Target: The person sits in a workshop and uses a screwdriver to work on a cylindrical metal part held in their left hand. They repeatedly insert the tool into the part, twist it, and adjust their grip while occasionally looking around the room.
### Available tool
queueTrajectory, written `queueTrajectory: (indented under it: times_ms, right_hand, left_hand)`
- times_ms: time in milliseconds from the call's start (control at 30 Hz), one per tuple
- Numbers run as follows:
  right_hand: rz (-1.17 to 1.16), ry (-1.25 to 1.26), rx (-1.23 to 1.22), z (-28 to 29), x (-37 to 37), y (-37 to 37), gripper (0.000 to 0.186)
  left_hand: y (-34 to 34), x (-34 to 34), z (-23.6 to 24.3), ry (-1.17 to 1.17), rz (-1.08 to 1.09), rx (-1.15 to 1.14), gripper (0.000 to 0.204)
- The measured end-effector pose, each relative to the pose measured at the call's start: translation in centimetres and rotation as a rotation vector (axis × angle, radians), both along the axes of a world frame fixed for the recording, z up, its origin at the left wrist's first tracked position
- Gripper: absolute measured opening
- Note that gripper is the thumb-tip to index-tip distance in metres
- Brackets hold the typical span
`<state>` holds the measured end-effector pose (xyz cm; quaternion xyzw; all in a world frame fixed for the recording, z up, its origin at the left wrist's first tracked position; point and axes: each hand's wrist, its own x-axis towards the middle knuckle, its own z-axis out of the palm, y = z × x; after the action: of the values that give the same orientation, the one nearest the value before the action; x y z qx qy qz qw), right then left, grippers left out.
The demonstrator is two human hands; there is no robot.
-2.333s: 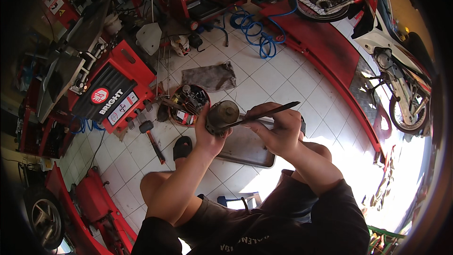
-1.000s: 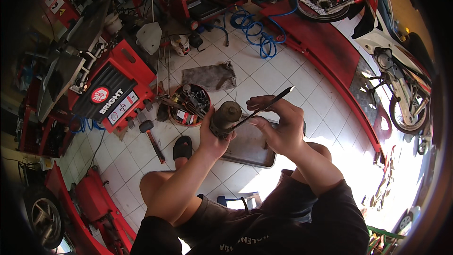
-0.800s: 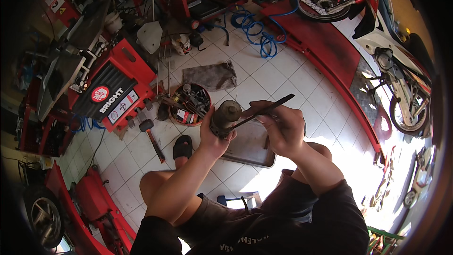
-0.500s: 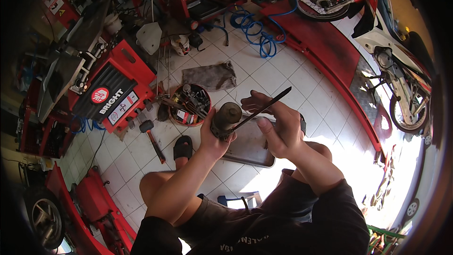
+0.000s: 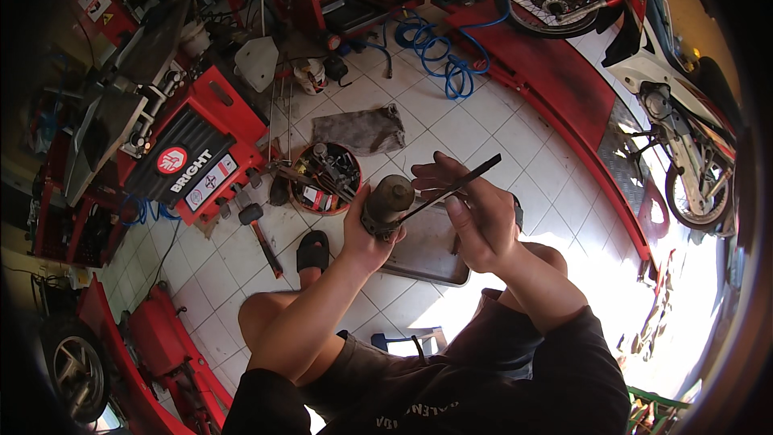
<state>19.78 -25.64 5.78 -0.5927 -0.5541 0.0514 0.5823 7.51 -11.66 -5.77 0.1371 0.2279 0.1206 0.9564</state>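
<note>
My left hand [image 5: 361,234] is closed around a cylindrical grimy metal part [image 5: 390,200], held upright with its capped end toward me. A long dark, thin bar [image 5: 480,171] slants up and right from the side of that part. My right hand [image 5: 485,221] is open beside it, fingers stretched out behind the bar and thumb apart; whether they touch it is unclear. Below both hands lies a metal tray [image 5: 427,275] on the floor, partly hidden by them. A round container of tools [image 5: 325,179] stands just left of the part.
A red machine [image 5: 233,105] and a rubber-headed hammer [image 5: 262,238] are on the left. A dirty rag [image 5: 358,127] and coiled blue hose [image 5: 435,52] lie ahead. A red ramp [image 5: 555,80] and motorcycle [image 5: 668,105] stand on the right. My sandalled foot [image 5: 312,251] is below left.
My right hand's fingers, closed on the bar earlier, are now loosened and stretched out. The bar's angle shifts slightly between frames. My left hand still holds the part, now slightly farther right.
</note>
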Motion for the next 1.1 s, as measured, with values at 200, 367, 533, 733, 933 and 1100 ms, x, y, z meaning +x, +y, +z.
queueTrajectory:
  times_ms: [200,367,533,733,933,1100]
  right_hand:
    - [0.031,-0.013,-0.064,-1.3,1.2,-0.9,0.033]
    - [-0.021,-0.075,-0.045,0.6,0.3,-0.1,0.027]
    - [-0.013,0.107,0.032,-0.4,-0.4,0.1,0.029]
    - [0.029,-0.157,-0.139,-0.1,1.0,-1.0,0.033]
    - [0.082,0.040,0.024,0.4,-0.3,0.2,0.047]
    - [0.079,0.070,-0.140,-0.2,0.2,-0.7,0.030]
  left_hand:
    - [0.1,-0.1,-0.1,0.003,0.009,0.002,0.043]
    - [0.0,-0.3,-0.3,-0.015,-0.006,0.016,0.043]
    - [0.1,-0.2,-0.1,-0.018,-0.011,0.021,0.043]
    - [-0.1,-0.3,-0.3,0.035,0.003,0.003,0.043]
    - [0.0,-0.3,-0.2,-0.035,-0.031,0.010,0.043]
    - [0.1,-0.2,0.0,0.000,0.000,-0.001,0.043]
